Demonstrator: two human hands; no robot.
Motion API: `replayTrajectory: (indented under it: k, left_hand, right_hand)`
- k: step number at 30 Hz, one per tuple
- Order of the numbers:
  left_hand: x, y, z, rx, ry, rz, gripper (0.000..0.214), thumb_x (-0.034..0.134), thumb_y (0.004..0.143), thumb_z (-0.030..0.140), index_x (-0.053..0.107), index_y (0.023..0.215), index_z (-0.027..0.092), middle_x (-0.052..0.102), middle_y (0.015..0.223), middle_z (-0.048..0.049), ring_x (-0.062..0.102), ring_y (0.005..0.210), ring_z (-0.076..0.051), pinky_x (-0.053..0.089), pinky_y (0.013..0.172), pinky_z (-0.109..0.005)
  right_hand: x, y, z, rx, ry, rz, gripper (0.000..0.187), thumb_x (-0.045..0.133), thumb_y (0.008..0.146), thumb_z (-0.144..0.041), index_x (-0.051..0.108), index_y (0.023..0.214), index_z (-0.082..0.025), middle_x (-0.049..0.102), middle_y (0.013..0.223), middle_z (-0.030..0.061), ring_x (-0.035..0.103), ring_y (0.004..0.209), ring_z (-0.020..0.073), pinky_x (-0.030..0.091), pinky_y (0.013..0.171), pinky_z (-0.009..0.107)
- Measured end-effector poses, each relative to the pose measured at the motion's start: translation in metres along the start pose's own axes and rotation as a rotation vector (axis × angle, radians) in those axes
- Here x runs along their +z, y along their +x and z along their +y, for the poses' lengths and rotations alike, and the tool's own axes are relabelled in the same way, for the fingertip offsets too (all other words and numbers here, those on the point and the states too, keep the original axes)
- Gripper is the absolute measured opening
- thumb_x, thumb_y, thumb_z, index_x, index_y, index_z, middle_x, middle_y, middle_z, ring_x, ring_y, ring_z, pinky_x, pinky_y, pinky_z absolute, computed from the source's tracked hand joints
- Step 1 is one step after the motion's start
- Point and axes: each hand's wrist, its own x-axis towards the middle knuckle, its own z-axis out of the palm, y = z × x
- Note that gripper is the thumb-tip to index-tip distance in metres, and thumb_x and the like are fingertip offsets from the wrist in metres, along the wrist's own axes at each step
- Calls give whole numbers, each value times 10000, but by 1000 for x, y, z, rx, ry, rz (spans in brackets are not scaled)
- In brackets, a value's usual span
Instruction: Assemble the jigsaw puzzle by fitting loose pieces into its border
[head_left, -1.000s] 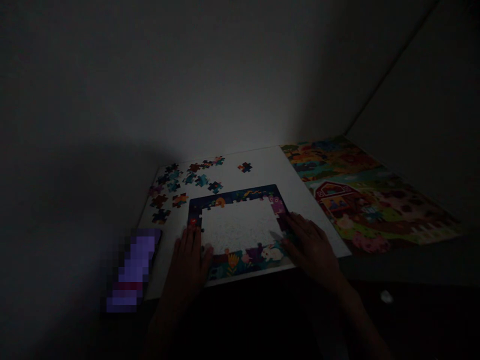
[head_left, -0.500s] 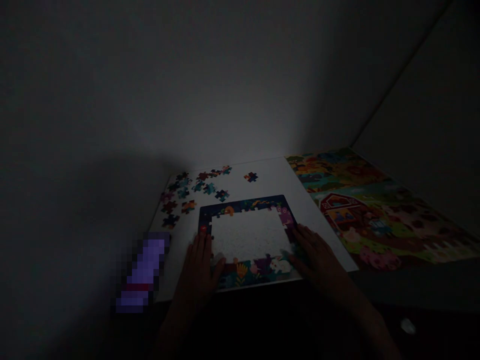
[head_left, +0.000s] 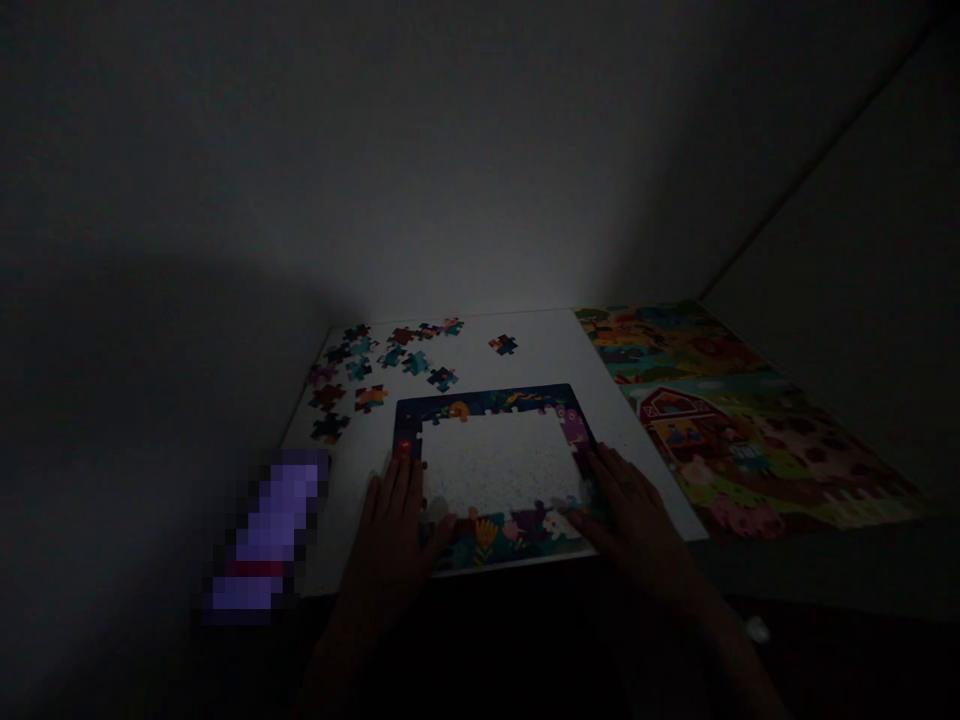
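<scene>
A jigsaw puzzle border of joined pieces forms a rectangle around a bare white middle, close to the near edge of the white surface. Spread flat, my left hand lies on the border's left side near its lower corner. My right hand rests on the right side, fingers stretched out and thumb on the lower right corner by a white animal picture. Both palms hide parts of the border beneath them.
Several loose puzzle pieces lie at the back left, and one single piece lies behind the border. On the right are a farm picture and a jungle-like picture. A blurred purple item sits at the left edge.
The view has shifted slightly. Both hands stay flat on the puzzle border's sides, and the loose pieces keep their arrangement.
</scene>
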Motion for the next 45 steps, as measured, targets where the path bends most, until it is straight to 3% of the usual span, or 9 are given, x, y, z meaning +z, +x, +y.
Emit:
replayTrajectory:
  k: [9, 23, 28, 32, 35, 39, 45]
  left_hand:
    - [-2, 1, 2, 22, 19, 28, 931, 375, 910, 697, 121, 1548, 67, 268, 1574, -242, 309, 1448, -345, 323, 1139, -562]
    - [-4, -1, 4, 6, 24, -7, 925, 377, 912, 685, 84, 1555, 87, 274, 1578, -232, 295, 1457, -330, 335, 1136, -531]
    - [0, -3, -3, -30, -36, 22, 881, 378, 924, 660, 98, 1561, 119, 201, 1604, -225, 216, 1481, -357, 372, 1103, -558]
    - [2, 23, -8, -34, -42, 16, 711, 316, 976, 580, 221, 1540, 159, 300, 1576, -205, 293, 1457, -339, 312, 1135, -589]
    - [2, 65, -9, -29, -41, -81, 648, 320, 974, 592, 396, 1469, 182, 392, 1539, -171, 365, 1424, -324, 312, 1147, -566]
    - [9, 109, -10, -43, -36, -195, 617, 374, 975, 545, 461, 1430, 138, 421, 1517, -183, 380, 1414, -329, 310, 1151, -558]
    - [30, 107, -14, -8, -36, -135, 605, 370, 976, 553, 431, 1458, 193, 382, 1548, -144, 328, 1445, -313, 295, 1159, -561]
  right_hand:
    - [-2, 1, -5, 56, -18, -8, 784, 503, 909, -594, 225, 1546, -230, 368, 1556, 155, 350, 1431, 324, 359, 1121, 551]
    - [2, -2, -1, 66, -29, 11, 761, 518, 900, -557, 229, 1541, -265, 353, 1560, 151, 381, 1406, 361, 391, 1082, 586]
    - [-5, 8, 6, 76, 76, -25, 684, 503, 921, -497, 275, 1533, -294, 322, 1581, 124, 385, 1409, 335, 431, 1070, 530]
    - [-11, 47, 7, 54, 81, -53, 641, 482, 939, -487, 329, 1521, -270, 315, 1587, 134, 375, 1417, 325, 410, 1093, 524]
    - [-7, 86, 5, 3, 57, -84, 645, 468, 939, -544, 388, 1495, -226, 316, 1584, 156, 327, 1443, 333, 359, 1124, 546]
    - [5, 125, 1, -46, 14, -171, 666, 462, 928, -603, 423, 1477, -228, 339, 1573, 160, 311, 1448, 352, 329, 1125, 582]
    - [19, 133, 2, -110, 8, -205, 591, 433, 956, -568, 429, 1473, -282, 339, 1581, 117, 313, 1453, 318, 330, 1127, 561]
